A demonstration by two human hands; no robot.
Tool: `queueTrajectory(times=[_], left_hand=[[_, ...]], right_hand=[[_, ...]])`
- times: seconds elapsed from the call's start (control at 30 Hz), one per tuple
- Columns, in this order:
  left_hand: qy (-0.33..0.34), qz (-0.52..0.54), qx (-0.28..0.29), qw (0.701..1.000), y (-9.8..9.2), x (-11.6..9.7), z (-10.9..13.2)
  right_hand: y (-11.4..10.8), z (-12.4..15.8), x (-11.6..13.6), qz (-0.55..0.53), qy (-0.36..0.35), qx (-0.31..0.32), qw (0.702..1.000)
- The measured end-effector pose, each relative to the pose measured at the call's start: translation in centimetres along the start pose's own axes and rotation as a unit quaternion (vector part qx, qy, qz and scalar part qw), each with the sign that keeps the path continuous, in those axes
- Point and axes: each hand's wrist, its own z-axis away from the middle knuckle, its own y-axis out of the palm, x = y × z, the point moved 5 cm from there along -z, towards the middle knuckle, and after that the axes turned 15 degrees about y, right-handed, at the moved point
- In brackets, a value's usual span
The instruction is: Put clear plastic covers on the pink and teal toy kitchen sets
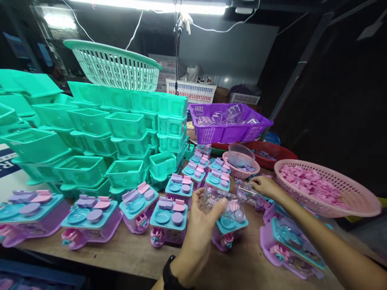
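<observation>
My left hand [200, 221], with a black band at the wrist, grips a clear plastic cover [213, 198] between thumb and fingers. The cover is above a toy kitchen unit [227, 223] with a blue top and purple base. Farther right, my right hand [266, 187] has its fingers closed at the edge of a second clear piece [250, 196], which has purple parts beside or under it. Below my right forearm sits another toy unit [292, 237], with clear plastic over its top. More toy units [168, 219] with plates and pink and lilac parts stand to the left.
Stacked green plastic housings [125, 128] rise at the left, topped by a large green basket [116, 64]. A purple crate [232, 131] holds clear pieces. Pink parts fill a pink basket [359, 201] at the right. A red basin [290, 155] and small pink basket [242, 174] stand behind.
</observation>
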Motion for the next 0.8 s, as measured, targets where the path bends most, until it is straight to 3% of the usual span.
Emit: queueTrajectory(times=[0.1,0.2,0.27,0.33,0.43,0.5,0.6,0.67,0.73,0.8], left_hand=[[-0.050,0.055,-0.055,0.996,-0.1,-0.1,0.1],[-0.069,0.067,-0.079,0.992,0.3,-0.2,0.4],[-0.084,0.072,-0.066,0.992,0.9,0.0,1.0],[-0.108,0.088,-0.023,0.990,1.7,0.3,1.8],[-0.119,0.038,0.032,0.992,1.7,0.7,3.0],[-0.049,-0.097,0.046,0.993,0.6,0.8,3.0],[0.095,-0.330,0.091,0.935,-0.9,1.3,2.2],[0.122,-0.395,0.148,0.899,-1.5,3.0,1.8],[0.101,-0.393,0.182,0.896,-2.0,4.9,1.7],[0.085,-0.394,0.188,0.896,-2.5,6.1,2.1]], right_hand=[[-1.2,2.7,1.4,-0.002,-0.016,-0.073,0.997],[-2.1,8.9,4.8,-0.041,-0.135,-0.087,0.986],[-1.8,13.6,7.3,-0.072,-0.273,-0.046,0.958],[-1.6,16.4,8.1,-0.096,-0.308,-0.055,0.945],[-1.5,16.0,6.8,-0.193,-0.214,-0.040,0.957],[-1.0,13.8,5.0,-0.290,-0.100,0.040,0.951],[0.2,10.8,3.3,-0.367,0.042,0.138,0.919],[1.1,9.7,3.2,-0.354,0.076,0.173,0.916],[1.6,9.3,3.7,-0.316,0.067,0.186,0.928],[1.7,9.4,4.1,-0.269,0.044,0.154,0.950]])
